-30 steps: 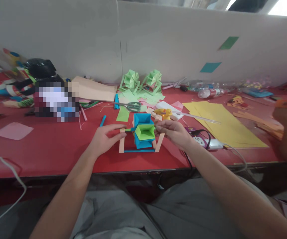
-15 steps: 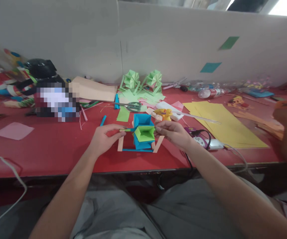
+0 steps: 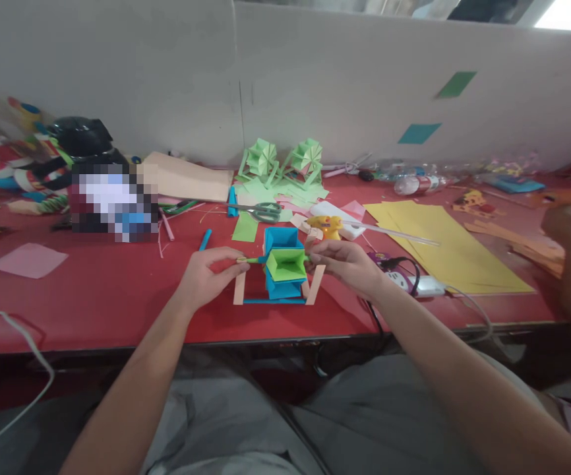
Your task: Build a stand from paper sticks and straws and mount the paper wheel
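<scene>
Head view: no writing can be read. The paper wheel (image 3: 284, 264) is pinched by its axle between left hand (image 3: 206, 274) and right hand (image 3: 347, 264), over the table's (image 3: 92, 303) near edge, barely shifted since before.

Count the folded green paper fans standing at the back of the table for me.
2: one green fan stands by the wall, the second fan right of it, both behind the scissors. Scraps could hide others.

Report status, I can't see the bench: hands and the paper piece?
Left hand pinching the green stick. Right hand at the blue-green paper wheel, on its stand. Scissors behind, apart.
</scene>
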Action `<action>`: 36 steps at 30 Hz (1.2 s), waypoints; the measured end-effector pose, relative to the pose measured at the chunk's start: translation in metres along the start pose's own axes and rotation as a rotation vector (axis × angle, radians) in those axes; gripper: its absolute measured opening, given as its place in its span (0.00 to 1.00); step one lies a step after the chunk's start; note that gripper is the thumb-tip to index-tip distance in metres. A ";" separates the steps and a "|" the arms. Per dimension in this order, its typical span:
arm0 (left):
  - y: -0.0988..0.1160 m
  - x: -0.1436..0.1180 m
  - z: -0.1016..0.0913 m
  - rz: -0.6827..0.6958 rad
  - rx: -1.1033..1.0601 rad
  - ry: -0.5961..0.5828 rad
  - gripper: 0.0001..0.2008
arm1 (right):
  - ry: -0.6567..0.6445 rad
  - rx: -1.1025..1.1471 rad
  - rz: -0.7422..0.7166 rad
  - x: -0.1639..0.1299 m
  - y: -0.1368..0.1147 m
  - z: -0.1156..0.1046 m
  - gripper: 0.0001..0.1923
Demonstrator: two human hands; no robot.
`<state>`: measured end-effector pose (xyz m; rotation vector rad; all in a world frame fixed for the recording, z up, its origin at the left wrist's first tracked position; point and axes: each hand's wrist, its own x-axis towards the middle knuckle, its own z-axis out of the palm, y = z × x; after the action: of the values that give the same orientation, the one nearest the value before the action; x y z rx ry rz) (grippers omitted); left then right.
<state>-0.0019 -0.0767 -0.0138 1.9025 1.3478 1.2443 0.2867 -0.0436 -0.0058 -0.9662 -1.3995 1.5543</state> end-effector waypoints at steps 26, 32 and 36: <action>-0.007 0.000 -0.002 0.060 -0.106 -0.018 0.09 | -0.013 0.068 0.030 -0.003 0.000 -0.002 0.15; -0.009 0.000 -0.003 0.068 -0.127 -0.014 0.08 | -0.024 0.080 0.031 -0.004 0.000 -0.002 0.15; -0.011 0.001 -0.003 0.097 -0.119 -0.014 0.07 | -0.025 0.069 0.022 -0.004 0.000 -0.002 0.16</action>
<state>-0.0097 -0.0723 -0.0204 1.9094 1.1595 1.3248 0.2899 -0.0462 -0.0061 -0.9261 -1.3473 1.6254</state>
